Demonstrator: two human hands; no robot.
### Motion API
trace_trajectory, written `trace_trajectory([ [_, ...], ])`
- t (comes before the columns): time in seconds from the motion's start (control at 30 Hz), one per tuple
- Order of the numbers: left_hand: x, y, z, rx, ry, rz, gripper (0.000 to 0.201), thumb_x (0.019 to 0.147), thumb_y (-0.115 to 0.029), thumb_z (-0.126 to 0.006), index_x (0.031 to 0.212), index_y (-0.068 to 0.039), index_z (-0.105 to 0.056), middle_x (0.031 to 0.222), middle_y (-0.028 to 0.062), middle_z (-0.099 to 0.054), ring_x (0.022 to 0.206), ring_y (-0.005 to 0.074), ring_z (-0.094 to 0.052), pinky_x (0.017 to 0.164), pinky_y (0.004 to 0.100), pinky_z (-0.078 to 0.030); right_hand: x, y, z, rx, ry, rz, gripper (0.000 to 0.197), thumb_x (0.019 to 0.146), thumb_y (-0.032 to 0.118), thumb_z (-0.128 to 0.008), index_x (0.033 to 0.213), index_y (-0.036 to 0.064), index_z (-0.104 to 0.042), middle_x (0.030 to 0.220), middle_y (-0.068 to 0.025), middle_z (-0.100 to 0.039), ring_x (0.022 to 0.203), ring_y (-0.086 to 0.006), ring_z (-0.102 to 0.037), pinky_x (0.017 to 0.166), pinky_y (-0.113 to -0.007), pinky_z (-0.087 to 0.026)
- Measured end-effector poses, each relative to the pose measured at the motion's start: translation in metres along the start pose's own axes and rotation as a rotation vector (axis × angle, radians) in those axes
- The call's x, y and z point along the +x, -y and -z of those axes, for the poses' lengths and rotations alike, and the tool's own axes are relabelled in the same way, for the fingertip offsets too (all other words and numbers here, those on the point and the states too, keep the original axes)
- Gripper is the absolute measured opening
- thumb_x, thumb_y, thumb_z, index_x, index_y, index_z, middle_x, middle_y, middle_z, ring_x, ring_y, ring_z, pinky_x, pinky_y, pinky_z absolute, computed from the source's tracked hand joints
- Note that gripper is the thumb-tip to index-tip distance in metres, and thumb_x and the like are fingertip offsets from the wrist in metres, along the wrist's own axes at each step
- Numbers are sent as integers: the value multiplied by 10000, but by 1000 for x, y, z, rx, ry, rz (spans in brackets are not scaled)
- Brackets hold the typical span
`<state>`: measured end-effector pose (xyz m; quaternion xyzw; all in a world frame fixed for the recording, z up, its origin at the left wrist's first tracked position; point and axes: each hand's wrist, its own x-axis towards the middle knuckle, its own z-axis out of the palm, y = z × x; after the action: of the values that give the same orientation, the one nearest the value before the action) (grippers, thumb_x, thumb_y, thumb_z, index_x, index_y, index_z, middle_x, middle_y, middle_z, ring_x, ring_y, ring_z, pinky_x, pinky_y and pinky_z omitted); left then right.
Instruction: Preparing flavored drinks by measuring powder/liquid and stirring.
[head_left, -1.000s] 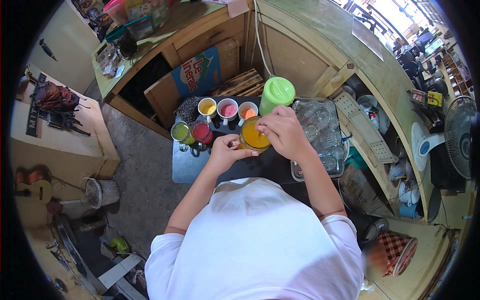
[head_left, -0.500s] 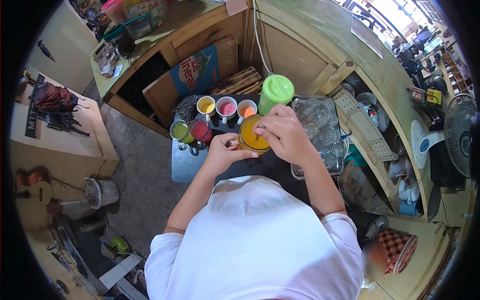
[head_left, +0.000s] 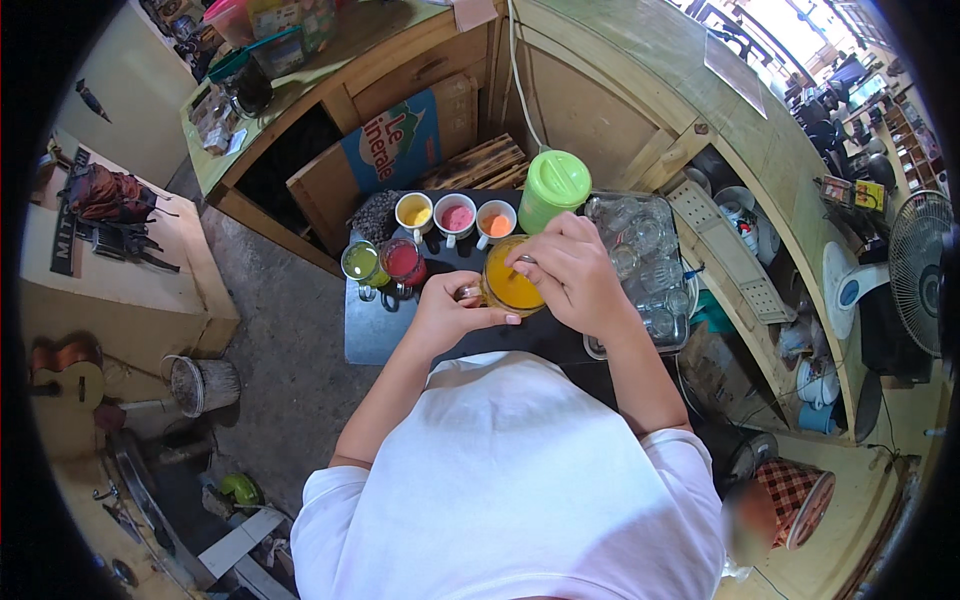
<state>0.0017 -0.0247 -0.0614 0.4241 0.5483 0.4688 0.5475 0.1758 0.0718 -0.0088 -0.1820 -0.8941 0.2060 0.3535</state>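
A glass mug of orange drink (head_left: 512,288) is held over the dark table (head_left: 375,335), close in front of my body. My left hand (head_left: 447,308) is closed around the mug's handle, its thumb along the near side. Over the rim, my right hand (head_left: 572,275) pinches a metal spoon (head_left: 527,259) that dips into the drink; its lower end is hidden. To the left stand a glass mug of green drink (head_left: 361,262) and one of red drink (head_left: 404,263). Behind are white cups holding yellow (head_left: 414,213), pink (head_left: 456,218) and orange (head_left: 496,222) contents.
A lime-green lidded pitcher (head_left: 556,183) stands just beyond my right hand. Right of it, a tray (head_left: 597,348) carries several clear glasses (head_left: 640,260). Wooden counters (head_left: 620,70) wrap around the far and right sides. A white bucket (head_left: 203,386) is on the floor at left.
The mug has shifted slightly right and nearer, with both hands moving along. My right hand's fingers have moved a little at the spoon. Both grips are kept.
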Motion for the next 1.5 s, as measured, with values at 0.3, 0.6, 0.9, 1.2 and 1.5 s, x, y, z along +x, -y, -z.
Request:
trace_trajectory([
  [0.3,-1,1,1,-37,-16,-16,307,618,-78,-860,856,2,-683,673,-60,-565,589,1,-436,549,163,-361,1,4,5,-29,20,-39,68,791,118,-626,801,58,-655,800,-62,-648,793,-264,-532,771,-389,-402],
  [0.6,-2,5,1,-18,-41,-27,305,619,-82,-859,852,0,-681,652,-76,-533,568,1,-385,525,171,-325,1,2,8,-80,12,3,91,756,121,-662,821,57,-658,810,-59,-637,817,-259,-537,746,-376,-405],
  [0.9,0,8,-2,-45,-27,-23,287,613,-86,-863,805,-2,-667,623,-85,-483,561,3,-381,518,173,-320,-2,8,5,-53,-12,21,74,771,125,-646,802,59,-651,807,-54,-646,806,-254,-530,765,-378,-397],
  [1.2,-3,0,-6,-25,2,-8,276,615,-88,-864,755,2,-645,603,-86,-450,554,6,-395,528,175,-368,-7,9,2,23,4,23,90,758,134,-661,813,63,-657,833,-39,-651,828,-240,-530,758,-377,-396],
  [1.5,-5,2,-6,-33,-14,-5,284,611,-97,-869,749,1,-640,593,-90,-435,546,6,-404,517,183,-375,-11,6,5,-27,27,1,95,750,135,-665,812,65,-650,837,-38,-646,830,-244,-530,763,-380,-398],
])
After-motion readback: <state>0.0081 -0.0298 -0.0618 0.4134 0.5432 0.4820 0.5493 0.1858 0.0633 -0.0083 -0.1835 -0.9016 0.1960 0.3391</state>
